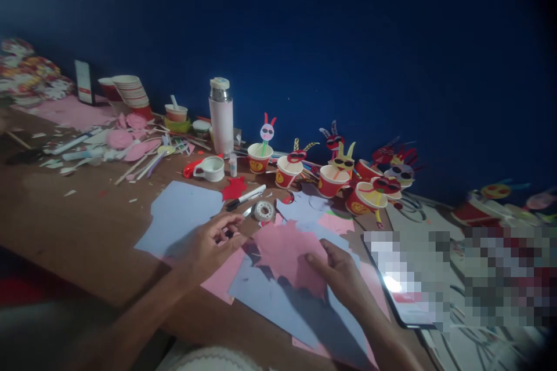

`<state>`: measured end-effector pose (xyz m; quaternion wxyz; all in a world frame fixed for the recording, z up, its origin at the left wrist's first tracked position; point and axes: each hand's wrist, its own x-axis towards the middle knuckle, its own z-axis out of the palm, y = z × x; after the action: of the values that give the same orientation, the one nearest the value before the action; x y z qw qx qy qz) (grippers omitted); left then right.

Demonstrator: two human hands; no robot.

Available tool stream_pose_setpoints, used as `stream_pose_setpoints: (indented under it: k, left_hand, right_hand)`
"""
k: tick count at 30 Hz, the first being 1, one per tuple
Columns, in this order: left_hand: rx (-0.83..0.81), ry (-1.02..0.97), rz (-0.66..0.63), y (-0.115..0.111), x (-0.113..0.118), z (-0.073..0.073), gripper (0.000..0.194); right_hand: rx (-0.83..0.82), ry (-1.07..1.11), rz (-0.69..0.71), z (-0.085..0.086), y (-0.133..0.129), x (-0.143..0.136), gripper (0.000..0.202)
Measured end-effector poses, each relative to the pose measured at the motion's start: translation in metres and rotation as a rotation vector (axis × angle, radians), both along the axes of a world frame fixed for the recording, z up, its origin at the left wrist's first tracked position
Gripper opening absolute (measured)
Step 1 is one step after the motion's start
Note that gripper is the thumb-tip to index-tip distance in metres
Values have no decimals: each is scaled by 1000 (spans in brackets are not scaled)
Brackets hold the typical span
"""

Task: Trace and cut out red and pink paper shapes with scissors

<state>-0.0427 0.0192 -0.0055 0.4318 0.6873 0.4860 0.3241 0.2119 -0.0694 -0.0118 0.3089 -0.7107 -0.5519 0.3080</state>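
Observation:
My right hand [337,269] pinches a sheet of pink paper [289,255] with a jagged, cut edge, thumb on top. My left hand [221,237] is just left of that paper, its fingers curled together; something dark shows between them, too hidden to name. Below the hands lie blue paper [272,295] and more pink paper [221,278]. Another blue sheet [187,208] lies left of my left hand. Just beyond it are a black-and-white marker [246,197], a roll of tape [263,211] and a red paper cutout [234,188].
Several red paper cups [288,174] with paper-face figures stand along the wall. A white flask [221,122] and a white mug [209,168] stand behind the papers. Stacked cups [130,93] and pink cutouts [119,139] are at left. A tablet [398,284] lies at right.

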Motion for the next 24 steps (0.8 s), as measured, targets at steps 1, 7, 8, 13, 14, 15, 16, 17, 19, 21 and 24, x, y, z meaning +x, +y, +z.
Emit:
stream_pose_setpoints:
  k: [1,7,8,13,14,15,16,17,19,21,24]
  left_hand:
    - [-71,-105,40,-1,4,0,38]
    - [-445,-627,-62,-12,30,-1,46]
    - [-489,-666,-104,-14,35,-1,43]
    - [-541,-719,-137,-20,58,6,31]
    - [-528,-695,-112,-19,60,8,28]
    - [-515,-665,-89,-18,61,9,27]
    - [-508,-630,-77,-16,62,11,27]
    - [-504,-591,-76,-14,61,12,27]
    - [-499,-510,-95,-9,58,13,28]
    - [-494,-425,-127,-5,54,15,28]
    - [-476,-269,-196,2,53,20,27]
  right_hand:
    - [33,187,-83,3,-1,-2,30]
    - [97,746,-302,14,-7,-25,40]
    - [98,762,-308,14,-8,-29,41]
    - [109,794,-298,8,-11,-39,43]
    - [101,812,-274,7,-12,-39,44]
    - [100,827,-241,6,-13,-38,44]
    - [110,833,-207,5,-14,-36,45]
    - [123,825,-183,4,-15,-34,45]
    - [128,796,-160,0,-15,-28,45]
    - [91,794,-118,-4,-15,-22,43]
    - [30,819,14,-7,-13,-21,36]
